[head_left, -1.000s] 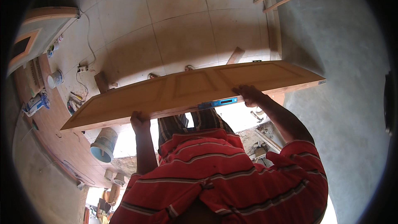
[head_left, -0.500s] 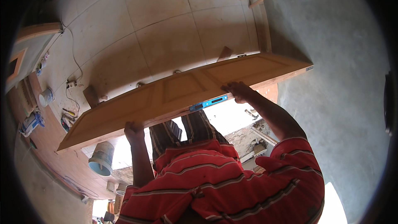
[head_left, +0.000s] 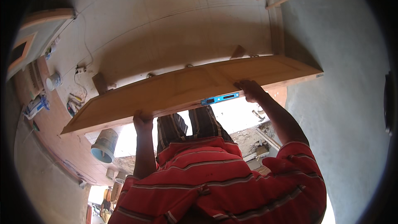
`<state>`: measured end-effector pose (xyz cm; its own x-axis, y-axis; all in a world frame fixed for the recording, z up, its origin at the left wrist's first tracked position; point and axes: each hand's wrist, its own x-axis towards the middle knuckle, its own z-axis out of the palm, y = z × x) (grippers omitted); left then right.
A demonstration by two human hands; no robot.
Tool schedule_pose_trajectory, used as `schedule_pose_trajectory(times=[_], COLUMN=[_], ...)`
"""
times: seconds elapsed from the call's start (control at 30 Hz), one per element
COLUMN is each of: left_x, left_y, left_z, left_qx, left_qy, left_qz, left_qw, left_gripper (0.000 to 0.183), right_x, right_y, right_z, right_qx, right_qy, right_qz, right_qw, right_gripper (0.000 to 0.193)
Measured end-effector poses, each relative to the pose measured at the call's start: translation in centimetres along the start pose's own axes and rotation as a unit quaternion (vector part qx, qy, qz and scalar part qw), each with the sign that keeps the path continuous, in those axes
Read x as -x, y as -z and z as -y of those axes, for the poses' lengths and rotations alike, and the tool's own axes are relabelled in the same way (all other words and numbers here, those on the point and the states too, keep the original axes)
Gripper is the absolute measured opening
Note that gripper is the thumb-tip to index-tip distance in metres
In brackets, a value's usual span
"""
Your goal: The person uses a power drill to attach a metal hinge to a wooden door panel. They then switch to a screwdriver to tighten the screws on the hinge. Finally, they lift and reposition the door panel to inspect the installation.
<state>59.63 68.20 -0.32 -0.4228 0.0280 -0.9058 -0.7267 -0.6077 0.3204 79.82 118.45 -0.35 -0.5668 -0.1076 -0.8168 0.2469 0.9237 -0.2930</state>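
A long wooden panel door [head_left: 182, 84] stretches across in front of my body, its narrow edge facing me. My left hand [head_left: 143, 121] grips that near edge left of the middle, thumb side at the top. Further right, my right hand [head_left: 251, 90] curls over the same edge, fingers on the panel face. Between the hands, nearer the right one, a bright blue plate with dark slots [head_left: 219, 98] lies along the door edge; it looks like a lock faceplate. At the door's right end a small metal plate [head_left: 319, 75] shows on the edge.
A grey wall [head_left: 340, 99] rises close to the door's right end. Below its left part stands a bucket [head_left: 104, 146]. Tools [head_left: 76, 101], a power strip with a cord [head_left: 81, 70] and a white tub [head_left: 53, 82] are at left. Broken ground [head_left: 248, 139] lies beneath my right arm.
The view has shifted slightly, so the door, both hands and the surroundings appear further right. Both hands keep their places on the door edge.
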Motion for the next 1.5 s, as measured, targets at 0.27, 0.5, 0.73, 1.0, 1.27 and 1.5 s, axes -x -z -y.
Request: schedule_pose_trajectory(times=[0.27,0.5,0.73,1.0,1.27,1.5], left_x=[1.3,3.3,2.1,0.4,0.5,0.4], left_y=[2.0,2.2,3.3,4.2,2.8,0.1], left_z=[-0.1,-1.8,-4.6,-4.3,-2.6,-1.1], left_qx=[0.007,-0.047,-0.128,-0.133,-0.128,-0.138], left_qy=[-0.009,-0.023,0.008,0.024,0.020,-0.070], left_qz=[-0.129,-0.067,0.018,0.004,0.007,-0.087], left_qw=[0.992,0.996,0.992,0.991,0.991,0.984], left_gripper=[0.039,0.040,0.058,0.051,0.060,0.049], right_x=[-0.6,-4.4,-6.2,-5.8,-5.6,-2.3], right_y=[-0.7,-2.2,-2.2,-3.2,-3.0,-0.7], right_z=[4.4,14.0,18.9,19.9,20.7,18.7], right_qx=[-0.060,-0.021,0.003,0.017,-0.018,-0.142], right_qy=[0.071,0.119,0.030,-0.003,-0.010,0.040], right_qz=[-0.061,-0.173,-0.202,-0.286,-0.286,-0.411], right_qw=[0.994,0.978,0.979,0.958,0.958,0.900], right_gripper=[0.094,0.065,0.028,0.026,0.032,0.065])
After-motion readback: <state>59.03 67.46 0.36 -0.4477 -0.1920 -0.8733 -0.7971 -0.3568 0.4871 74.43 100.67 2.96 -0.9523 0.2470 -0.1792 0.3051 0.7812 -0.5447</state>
